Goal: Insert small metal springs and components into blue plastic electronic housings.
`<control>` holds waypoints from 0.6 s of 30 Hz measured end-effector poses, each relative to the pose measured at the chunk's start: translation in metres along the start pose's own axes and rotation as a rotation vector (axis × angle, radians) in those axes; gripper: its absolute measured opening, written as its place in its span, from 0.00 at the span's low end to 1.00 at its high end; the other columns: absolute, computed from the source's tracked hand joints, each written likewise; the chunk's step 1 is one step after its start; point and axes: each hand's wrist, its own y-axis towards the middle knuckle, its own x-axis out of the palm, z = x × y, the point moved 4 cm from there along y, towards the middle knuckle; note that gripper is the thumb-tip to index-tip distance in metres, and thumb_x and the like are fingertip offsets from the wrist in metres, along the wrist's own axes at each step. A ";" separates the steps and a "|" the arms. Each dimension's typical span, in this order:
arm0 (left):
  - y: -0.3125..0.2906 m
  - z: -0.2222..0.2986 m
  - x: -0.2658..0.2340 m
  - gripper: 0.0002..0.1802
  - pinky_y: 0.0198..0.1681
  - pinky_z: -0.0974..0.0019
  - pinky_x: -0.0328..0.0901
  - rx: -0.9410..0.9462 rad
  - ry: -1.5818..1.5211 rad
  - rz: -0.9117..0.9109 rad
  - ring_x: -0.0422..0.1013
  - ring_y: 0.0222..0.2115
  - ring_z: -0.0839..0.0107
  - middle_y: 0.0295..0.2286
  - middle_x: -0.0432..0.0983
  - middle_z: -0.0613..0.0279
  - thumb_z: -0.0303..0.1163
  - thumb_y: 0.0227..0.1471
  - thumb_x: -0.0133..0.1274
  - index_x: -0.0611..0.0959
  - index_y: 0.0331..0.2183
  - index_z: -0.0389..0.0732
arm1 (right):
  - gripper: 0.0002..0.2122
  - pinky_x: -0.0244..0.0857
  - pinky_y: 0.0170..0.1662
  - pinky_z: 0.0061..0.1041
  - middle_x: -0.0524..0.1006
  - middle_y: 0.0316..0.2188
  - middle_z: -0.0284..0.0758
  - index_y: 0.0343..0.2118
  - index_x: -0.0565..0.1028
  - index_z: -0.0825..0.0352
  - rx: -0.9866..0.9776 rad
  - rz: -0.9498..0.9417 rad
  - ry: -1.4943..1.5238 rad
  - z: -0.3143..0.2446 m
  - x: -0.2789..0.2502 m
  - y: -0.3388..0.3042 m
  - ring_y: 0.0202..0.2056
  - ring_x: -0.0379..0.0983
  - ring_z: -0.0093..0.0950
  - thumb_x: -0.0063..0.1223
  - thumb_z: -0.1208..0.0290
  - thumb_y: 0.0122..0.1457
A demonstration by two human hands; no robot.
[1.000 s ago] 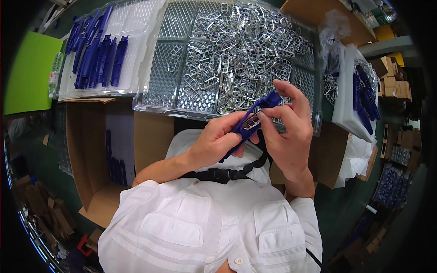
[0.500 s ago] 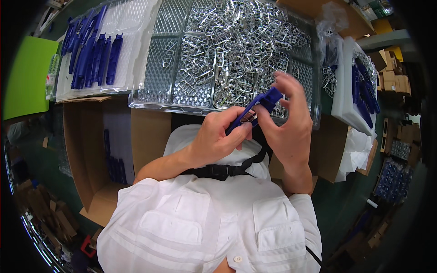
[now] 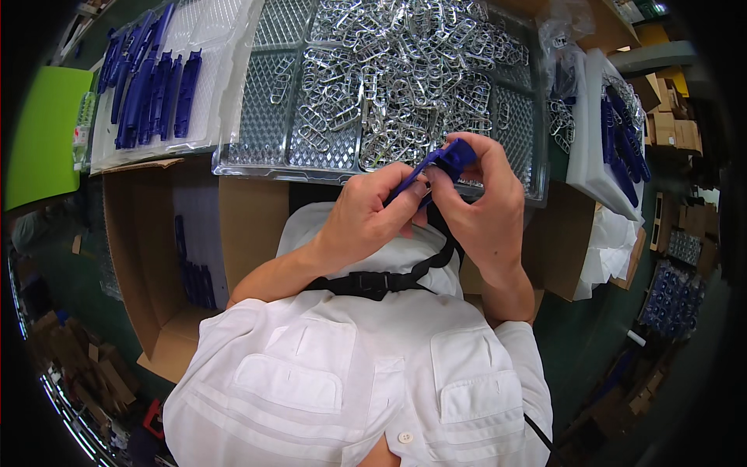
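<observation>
A long blue plastic part [image 3: 457, 155] is held between my two hands in front of my lap, tilted with its far end up to the right. My left hand [image 3: 372, 208] pinches its near end between thumb and fingers. At the far end, my right hand [image 3: 492, 214] is closed round it, with the thumb pressed against its inner side. Any small metal piece at the thumbs is mostly hidden by the fingers. Just beyond my hands lies a heap of shiny wire clips [image 3: 416, 78] in a clear plastic tray [image 3: 261, 159].
Several similar blue parts [image 3: 140, 93] lie on a white tray [image 3: 214, 101] at the left, and others [image 3: 621, 144] sit on white foam [image 3: 585, 175] at the right. An open cardboard box [image 3: 140, 257] stands below left. A green panel [image 3: 47, 136] is at far left.
The right hand's raised fingers have come down and closed round the far end of the blue part. The part has turned slightly, so its inner side shows less. The left hand keeps its pinch.
</observation>
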 end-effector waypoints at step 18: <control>0.003 -0.002 -0.005 0.08 0.34 0.74 0.74 -0.041 -0.278 0.057 0.78 0.33 0.80 0.35 0.82 0.61 0.25 0.65 0.55 0.76 0.43 0.34 | 0.13 0.79 0.38 0.30 0.77 0.54 0.46 0.39 0.81 0.69 -0.349 0.129 -0.215 -0.015 0.000 -0.010 0.45 0.81 0.40 0.71 0.80 0.51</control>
